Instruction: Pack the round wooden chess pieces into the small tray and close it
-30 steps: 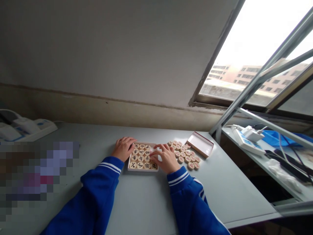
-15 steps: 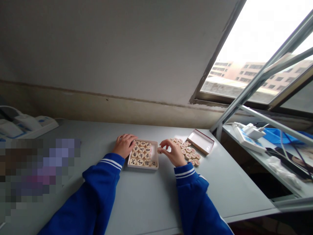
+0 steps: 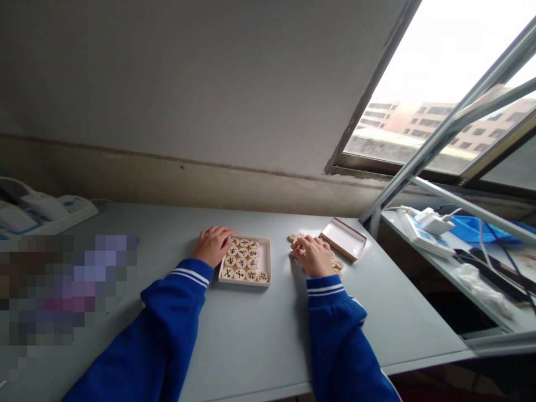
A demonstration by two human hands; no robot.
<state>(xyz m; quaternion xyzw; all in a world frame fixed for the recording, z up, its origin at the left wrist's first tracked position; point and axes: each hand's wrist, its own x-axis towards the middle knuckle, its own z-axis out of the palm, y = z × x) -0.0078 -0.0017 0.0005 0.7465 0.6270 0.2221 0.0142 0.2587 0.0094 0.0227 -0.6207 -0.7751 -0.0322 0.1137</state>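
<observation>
A shallow box point(image 3: 265, 277) holds several round wooden chess pieces with black characters; its right column shows bare gaps. My left hand point(image 3: 214, 245) rests against the box's left rim, fingers curled over its far corner. My right hand point(image 3: 313, 255) lies palm down on a loose group of round pieces point(image 3: 293, 237) to the right of the box, fingers bent over them and hiding most of them. What the fingers hold, if anything, is hidden. Both arms wear blue sleeves with white stripes.
The box's lid point(image 3: 344, 239) lies upturned just right of the loose pieces. A white device point(image 3: 46, 215) sits at the far left of the grey table point(image 3: 251, 329). A shelf with a power strip point(image 3: 419, 226) and cables stands to the right, under a window.
My right hand left the box's right edge and moved right, coming down onto the loose pieces. My left hand stayed at the box.
</observation>
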